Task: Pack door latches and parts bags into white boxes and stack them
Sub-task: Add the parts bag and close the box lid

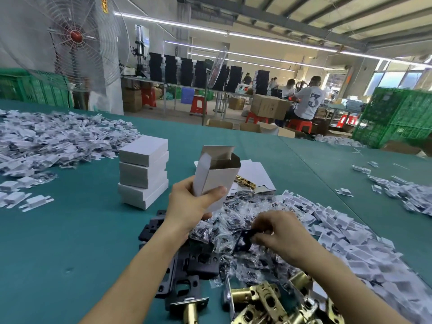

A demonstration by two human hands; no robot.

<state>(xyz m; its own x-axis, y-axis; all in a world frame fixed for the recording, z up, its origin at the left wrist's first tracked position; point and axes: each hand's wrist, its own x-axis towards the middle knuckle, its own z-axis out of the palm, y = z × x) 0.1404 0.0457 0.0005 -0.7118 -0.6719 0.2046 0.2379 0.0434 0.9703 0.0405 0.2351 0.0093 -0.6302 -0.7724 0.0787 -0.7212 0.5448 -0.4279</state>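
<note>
On the green table (70, 230), a stack of closed white boxes (143, 174) stands at ten o'clock from the left hand (189, 204), whose fingers and thumb are curled round an open white box (216, 176) held upright, flaps up. At four o'clock from it the right hand (278, 232) pinches a black piece (245, 238) above the heap of parts bags (222, 232); whether that piece is bagged I cannot tell. Brass door latches (261, 300) lie at six o'clock from the right hand, near the bottom edge

Legible markings: one numeral recorded.
A large "3" is printed on the back of a seated person's white T-shirt (309, 102), beyond the table's far edge; the characters on the yellow sign (104, 5) could not be read.
</note>
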